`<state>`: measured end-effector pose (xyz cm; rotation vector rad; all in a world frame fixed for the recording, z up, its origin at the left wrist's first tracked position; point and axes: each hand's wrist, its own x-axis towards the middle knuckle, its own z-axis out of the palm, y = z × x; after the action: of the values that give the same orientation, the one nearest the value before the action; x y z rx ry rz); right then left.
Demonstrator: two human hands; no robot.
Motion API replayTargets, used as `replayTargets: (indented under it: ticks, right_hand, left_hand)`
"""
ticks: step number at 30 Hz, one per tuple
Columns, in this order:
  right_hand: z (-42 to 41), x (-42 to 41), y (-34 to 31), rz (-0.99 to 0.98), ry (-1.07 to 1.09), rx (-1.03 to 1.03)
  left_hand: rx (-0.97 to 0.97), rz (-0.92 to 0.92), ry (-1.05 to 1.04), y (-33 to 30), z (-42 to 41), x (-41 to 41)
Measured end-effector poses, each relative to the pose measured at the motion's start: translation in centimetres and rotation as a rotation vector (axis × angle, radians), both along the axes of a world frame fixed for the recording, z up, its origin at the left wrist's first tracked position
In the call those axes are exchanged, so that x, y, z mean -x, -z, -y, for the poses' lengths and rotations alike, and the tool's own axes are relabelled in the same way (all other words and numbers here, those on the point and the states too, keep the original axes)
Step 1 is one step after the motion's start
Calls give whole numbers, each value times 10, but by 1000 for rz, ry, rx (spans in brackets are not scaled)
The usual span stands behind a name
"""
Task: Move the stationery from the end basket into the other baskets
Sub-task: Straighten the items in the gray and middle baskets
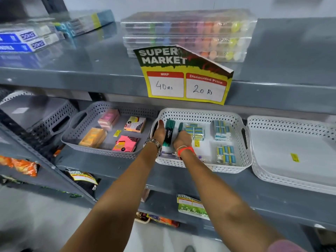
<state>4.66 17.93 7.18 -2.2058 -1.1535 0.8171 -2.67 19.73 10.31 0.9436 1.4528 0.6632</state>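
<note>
Both hands reach into the middle white basket (234,116) on the grey shelf. My left hand (159,132) and my right hand (182,140) press from either side on a bundle of green-capped markers (169,131) at the basket's left end. Blue-and-white packs (221,130) lie in the same basket to the right. The white end basket (291,124) at far right holds only a yellow sticker (295,157). The grey basket (101,108) to the left holds pink, orange and yellow sticky-note packs (124,143).
A yellow "Super Market" price tag (185,77) hangs from the upper shelf above the baskets. Clear cases of coloured pens (187,33) and blue boxes (23,40) sit on that upper shelf. Another grey basket (60,113) stands at far left. Lower shelves hold orange packets (21,166).
</note>
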Motion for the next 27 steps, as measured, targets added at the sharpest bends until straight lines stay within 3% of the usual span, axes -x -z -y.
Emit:
replayTargets:
  ticks: [4,16,20,27]
  right_hand:
    - [-8,4,4,1,-19,-23]
    - [-12,8,7,46,-91,-2]
    - [-11,6,5,39,-96,21]
    - [0,3,-4,44,-41,14]
  left_hand:
    - [37,-16,-13,15,-15,-1]
    - [-97,0,-89,6,-9,-6]
    - [-38,6,-68,11,-9,-5]
    - [-133,-238,-27,-11,15,-3]
